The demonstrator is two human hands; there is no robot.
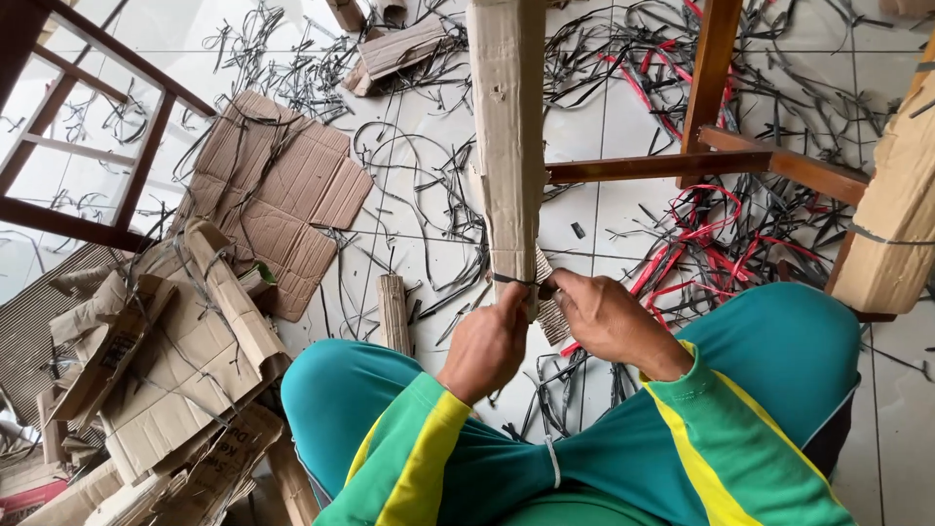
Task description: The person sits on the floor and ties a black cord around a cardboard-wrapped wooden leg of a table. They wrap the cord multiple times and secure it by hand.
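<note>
A wooden chair leg wrapped in brown cardboard (506,127) reaches from the top of the view down to my hands. A black plastic strap (513,281) runs around the bottom end of the wrap. My left hand (487,343) pinches the strap at the wrap's lower left. My right hand (602,314) grips the strap end and the cardboard edge on the right. Both hands are closed on the strap above my knees in teal trousers (779,351).
Flattened cardboard pieces (273,185) and a cardboard heap (166,360) lie at left on the white tiled floor (429,253). Black and red strap offcuts (701,253) litter the floor. A wooden frame (88,146) stands top left; chair rails (701,161) and another wrapped leg (891,214) are at right.
</note>
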